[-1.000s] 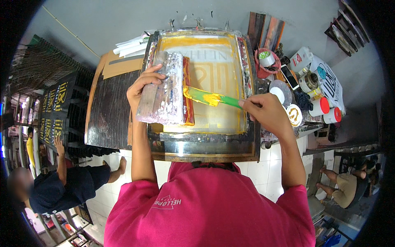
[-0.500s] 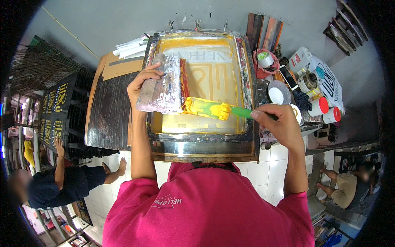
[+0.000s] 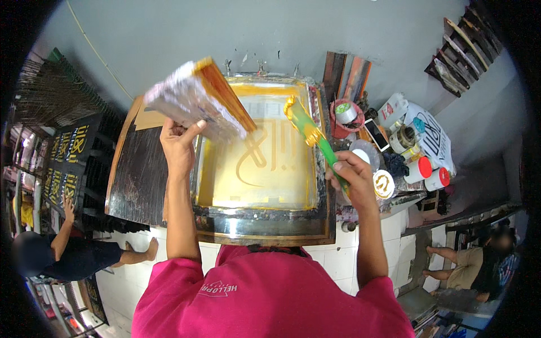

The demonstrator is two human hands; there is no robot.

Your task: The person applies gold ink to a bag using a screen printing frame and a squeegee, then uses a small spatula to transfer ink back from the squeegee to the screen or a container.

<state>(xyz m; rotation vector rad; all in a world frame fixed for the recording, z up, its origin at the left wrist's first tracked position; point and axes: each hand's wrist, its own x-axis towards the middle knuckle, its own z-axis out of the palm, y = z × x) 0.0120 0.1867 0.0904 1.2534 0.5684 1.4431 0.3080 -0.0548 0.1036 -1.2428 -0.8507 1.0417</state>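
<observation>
My left hand (image 3: 179, 141) grips a wide, paint-crusted squeegee (image 3: 189, 104), raised and tilted over the upper left of a screen-printing frame (image 3: 323, 163). Orange-yellow ink coats the squeegee's blade side. In my right hand (image 3: 355, 177) is a green spatula (image 3: 309, 128), its far end smeared with yellow ink and pointing up and left. The spatula is held above the right side of the frame, apart from the squeegee. Below both tools lies the pale yellow mesh (image 3: 236, 188) with a curved design, and yellow ink lines its far edge.
A white tub (image 3: 384, 185) with yellow-brown residue stands right of the frame. Beyond it are red-lidded jars (image 3: 418, 170), a phone (image 3: 376, 135) and a pink basket (image 3: 341, 130). Brown card (image 3: 147, 119) lies on the dark board at left. Other people are at both sides.
The spatula has come away from the squeegee blade and turned from sideways to pointing away from me. My left hand has lifted and tilted the squeegee. The view has shifted slightly.
</observation>
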